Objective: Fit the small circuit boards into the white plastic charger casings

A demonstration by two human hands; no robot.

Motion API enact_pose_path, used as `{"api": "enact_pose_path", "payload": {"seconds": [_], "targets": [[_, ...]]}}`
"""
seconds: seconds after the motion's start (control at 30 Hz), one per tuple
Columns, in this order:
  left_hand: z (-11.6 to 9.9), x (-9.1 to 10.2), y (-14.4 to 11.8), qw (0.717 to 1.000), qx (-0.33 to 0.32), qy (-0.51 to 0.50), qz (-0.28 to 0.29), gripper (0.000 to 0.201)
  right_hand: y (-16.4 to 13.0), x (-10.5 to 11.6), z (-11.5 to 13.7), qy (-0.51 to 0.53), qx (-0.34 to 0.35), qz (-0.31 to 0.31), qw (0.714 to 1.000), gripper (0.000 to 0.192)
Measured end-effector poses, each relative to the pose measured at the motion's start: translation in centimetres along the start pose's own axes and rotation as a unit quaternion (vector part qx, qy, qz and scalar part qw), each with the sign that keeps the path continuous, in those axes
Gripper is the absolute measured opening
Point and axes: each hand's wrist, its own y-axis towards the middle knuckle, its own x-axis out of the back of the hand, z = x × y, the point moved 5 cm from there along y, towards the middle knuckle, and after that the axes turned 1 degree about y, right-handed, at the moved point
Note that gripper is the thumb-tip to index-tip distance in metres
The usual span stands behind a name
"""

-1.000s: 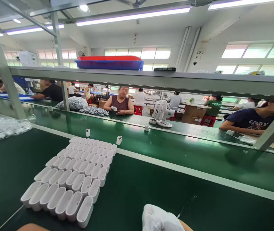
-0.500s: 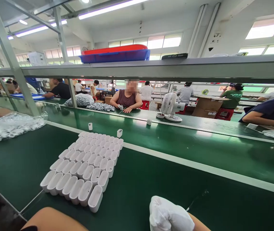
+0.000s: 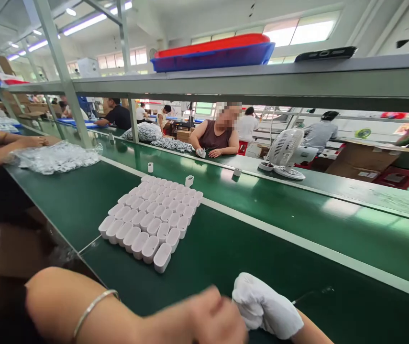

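Indoors, under strip lights [image 3: 85, 25], green worktop [image 3: 233, 243], left hand [image 3: 215, 319], gloved right hand [image 3: 267, 306], grips unclear

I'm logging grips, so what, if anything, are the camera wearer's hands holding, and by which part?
It cannot be told: the left hand is blurred, the right hand has its fingers hidden, and no held thing shows.

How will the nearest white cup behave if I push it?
The white cup looks hollow, so it's probably light. Its flattened oval sides suggest sliding rather than rolling. It might bump the other cups, which stand packed close beside it.
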Motion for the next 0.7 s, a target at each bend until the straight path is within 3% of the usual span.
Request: {"api": "enact_pose_path", "payload": {"seconds": [0.03,0.1,0.2,0.3,0.37,0.47,0.57,0.63,0.67,0.7], "targets": [[1.3,1.2,-0.8,0.999,0.045,0.026,-0.016,0.03,0.0,-0.1,0.1,-0.006,-0.002,-0.002,1.0,0.05],[4.3,3.6,-2.7,0.962,0.205,0.177,-0.044,0.029,0.0,-0.4,0.2,-0.025,-0.01,0.018,0.999,0.054],[6.1,4.9,-5.3,0.907,0.287,0.303,-0.061,0.025,0.2,-1.0,0.4,-0.047,-0.019,0.063,0.997,0.059],[5.8,4.0,-6.6,0.89,0.305,0.325,-0.093,0.022,0.2,-1.2,0.6,-0.061,-0.01,0.076,0.995,0.06],[5.2,3.1,-6.7,0.894,0.302,0.305,-0.128,0.023,0.2,-1.0,0.5,-0.073,0.0,0.067,0.995,0.059],[4.3,1.7,-5.1,0.926,0.249,0.226,-0.173,0.017,0.4,-0.5,0.3,-0.084,0.023,0.039,0.995,0.059],[4.1,0.3,-1.8,0.96,0.167,0.148,-0.169,0.009,0.9,0.0,0.8,-0.15,0.026,0.001,0.988,0.056],[4.6,-0.7,0.8,0.969,0.152,0.131,-0.144,0.006,0.7,0.8,2.3,-0.296,0.022,-0.102,0.95,0.049],[5.0,-1.1,2.0,0.972,0.153,0.123,-0.132,0.009,0.2,1.4,3.6,-0.385,0.026,-0.182,0.904,0.044],[5.2,-1.6,3.2,0.974,0.154,0.111,-0.126,0.013,-0.6,1.7,5.2,-0.469,0.041,-0.267,0.841,0.039]]}}
